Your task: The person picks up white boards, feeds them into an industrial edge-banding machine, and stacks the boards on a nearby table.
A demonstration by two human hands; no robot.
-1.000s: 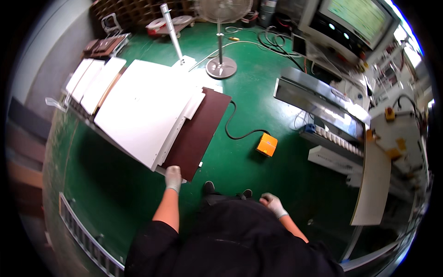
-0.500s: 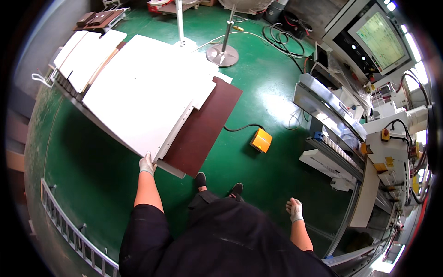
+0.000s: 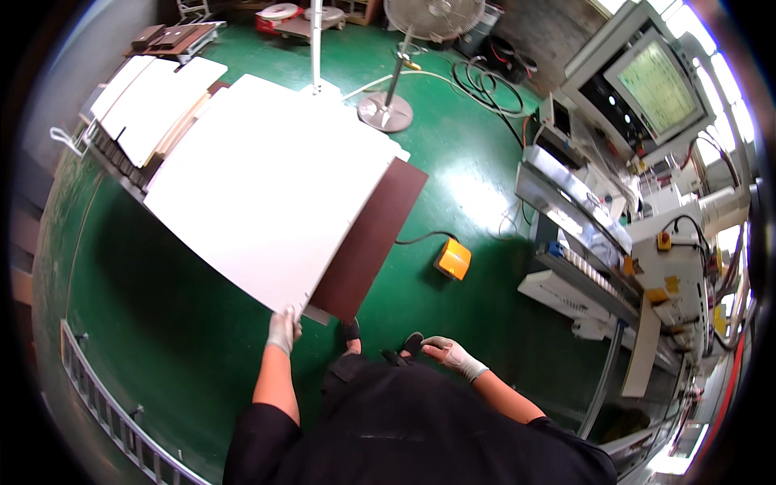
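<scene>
A large white sheet-metal panel (image 3: 267, 186) lies on top of a stack, reaching over a dark brown board (image 3: 368, 242). My left hand (image 3: 284, 330), in a pale glove with bare fingertips, is closed on the panel's near corner. Held before my body, my gloved right hand (image 3: 454, 356) has loosely bent fingers and nothing visible in it. It is apart from the panel and the board.
More white panels (image 3: 133, 101) stand at the far left. On the green floor are a yellow foot pedal (image 3: 453, 259) with its cable and a fan stand (image 3: 385, 111). A machine with a screen (image 3: 659, 81) fills the right side. A metal ladder-like frame (image 3: 121, 408) lies at lower left.
The top white panel has shifted toward the right and nearer, covering more of the parts beneath. My left hand moved right and down with its corner. My right hand swung inward, in front of my body.
</scene>
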